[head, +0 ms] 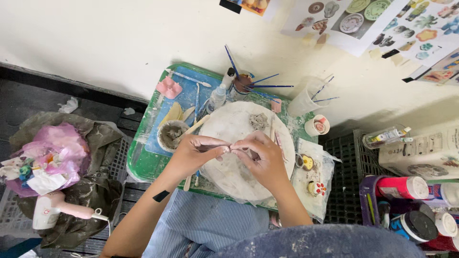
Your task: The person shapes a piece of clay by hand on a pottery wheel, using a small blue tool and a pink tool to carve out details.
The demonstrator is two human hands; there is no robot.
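My left hand (196, 150) and my right hand (260, 155) meet over a round white work board (229, 124) on a green tray (143, 162). Both pinch a small piece of pale clay (230, 148) between their fingertips. The left hand's fingers also lie along a thin wooden tool. A lump of grey clay (258, 120) lies on the far part of the board. A small bowl of grey slip (170, 134) stands just left of the board, with a wooden stick leaning by it.
A cup of brushes (241, 83), a clear plastic cup (306, 100) and a pink mould (169, 88) stand at the tray's back. Painted small pieces (316, 188) lie at right. Paint bottles (404, 187) fill a crate far right. A pink hair dryer (57, 210) lies at left.
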